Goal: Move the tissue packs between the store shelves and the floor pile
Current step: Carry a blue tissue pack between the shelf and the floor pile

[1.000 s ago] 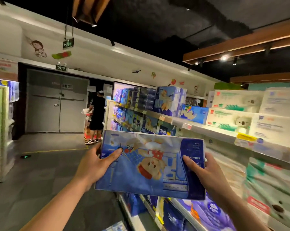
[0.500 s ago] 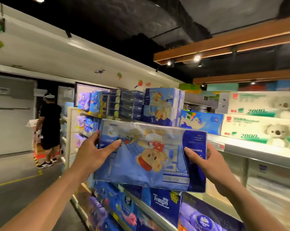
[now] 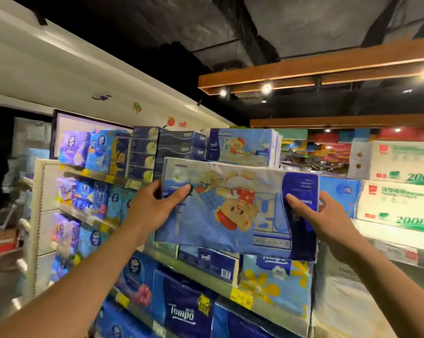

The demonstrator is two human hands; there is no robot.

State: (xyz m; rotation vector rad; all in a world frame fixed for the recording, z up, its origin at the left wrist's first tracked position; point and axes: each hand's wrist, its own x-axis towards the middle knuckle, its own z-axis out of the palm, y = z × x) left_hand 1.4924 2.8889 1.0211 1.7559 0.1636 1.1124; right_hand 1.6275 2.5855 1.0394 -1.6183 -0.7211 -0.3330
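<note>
Store shelves (image 3: 206,279) behind | left grip (image 3: 152,206), right grip (image 3: 328,223) clasp tissue pack (image 3: 230,215) ends | pack held between them

- The held tissue pack (image 3: 230,215) is raised in front of the shelves, lying lengthwise, with the left hand (image 3: 152,206) gripping its left end and the right hand (image 3: 328,220) gripping its right end
- Behind and just above it, another tissue pack (image 3: 242,147) stands on the top shelf (image 3: 101,175), with a stack of boxes (image 3: 176,147) to its left
- To the right, the upper carton (image 3: 396,159) sits on the lower carton (image 3: 396,203)
- Below the held pack, the middle shelf (image 3: 213,284) carries packs side by side, and the Tempo pack (image 3: 184,311) stands on the tier beneath
</note>
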